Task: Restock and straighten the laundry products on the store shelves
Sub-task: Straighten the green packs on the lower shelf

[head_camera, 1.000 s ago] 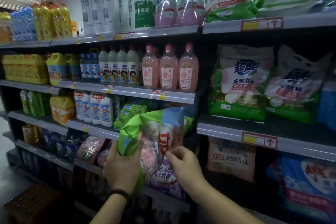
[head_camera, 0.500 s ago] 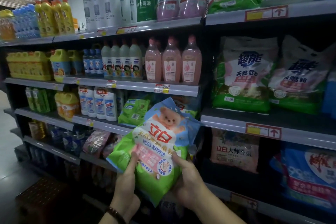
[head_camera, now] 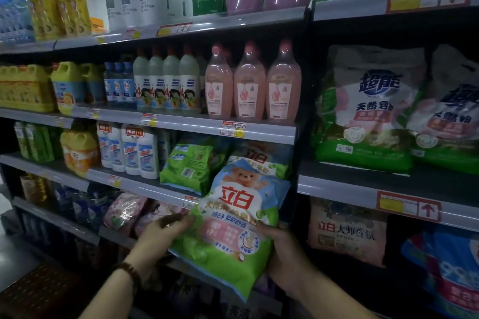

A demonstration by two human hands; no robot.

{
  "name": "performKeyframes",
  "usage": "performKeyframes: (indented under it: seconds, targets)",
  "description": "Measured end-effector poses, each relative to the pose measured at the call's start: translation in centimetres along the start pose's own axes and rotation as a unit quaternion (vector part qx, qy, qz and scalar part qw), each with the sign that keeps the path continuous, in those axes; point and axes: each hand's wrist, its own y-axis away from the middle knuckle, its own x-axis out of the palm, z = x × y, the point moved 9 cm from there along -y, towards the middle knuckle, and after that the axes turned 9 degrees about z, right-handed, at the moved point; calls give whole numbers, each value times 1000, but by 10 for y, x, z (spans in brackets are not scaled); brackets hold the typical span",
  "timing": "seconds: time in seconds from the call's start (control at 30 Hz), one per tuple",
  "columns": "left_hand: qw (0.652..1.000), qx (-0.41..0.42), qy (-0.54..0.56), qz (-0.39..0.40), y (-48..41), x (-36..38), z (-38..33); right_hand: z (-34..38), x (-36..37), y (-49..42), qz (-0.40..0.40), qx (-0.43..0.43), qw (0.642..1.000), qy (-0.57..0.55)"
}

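I hold a green, blue and white detergent bag with a teddy bear [head_camera: 234, 217] upright in front of the third shelf [head_camera: 145, 185]. My left hand [head_camera: 162, 237] grips its lower left edge and my right hand [head_camera: 283, 254] grips its lower right side. The bag's top leans toward a matching bag [head_camera: 261, 156] standing on that shelf behind it. A green bag [head_camera: 188, 163] lies just to the left.
White bottles [head_camera: 129, 150] and a yellow jug [head_camera: 79, 151] stand left on the same shelf. Pink bottles [head_camera: 252, 85] line the shelf above. Large green and white bags [head_camera: 368, 109] fill the right bay. Pink pouches [head_camera: 124, 211] sit on the shelf below.
The bag was turned face-forward and raised from the lower shelf toward the third shelf. Both hands slid down to its lower corners. The view moved closer to the shelves.
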Motion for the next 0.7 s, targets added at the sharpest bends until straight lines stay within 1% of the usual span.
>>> performKeyframes:
  seconds: [0.07,0.1,0.17,0.27,0.37,0.4,0.5,0.6,0.63,0.7]
  targets:
    - [996,-20,-66,61,-23,11,0,9,-11,-13,-16,-9,1000,12]
    - [994,-9,-85,73,-37,14,-2,12,-17,-22,-26,-13,999,18]
    - [994,16,-93,47,-70,13,-2,17,-31,-43,-55,-17,998,35]
    - [996,59,-63,7,-109,7,-8,34,-41,-79,-78,-41,994,69]
    - [991,119,-49,-41,-138,4,-24,63,-44,-111,-113,-81,981,134]
    - [986,141,-59,-63,-145,3,-33,74,-43,-120,-124,-96,974,163]
    - [972,196,-86,-96,-166,12,-59,103,-47,-149,-164,-137,944,251]
    - [959,200,-156,-128,-191,26,-70,117,-64,-176,-223,-153,905,327]
    - [953,194,-198,-122,-202,35,-70,117,-76,-183,-248,-158,889,350]
    - [938,169,-289,-85,-219,57,-64,110,-93,-190,-287,-155,857,399]
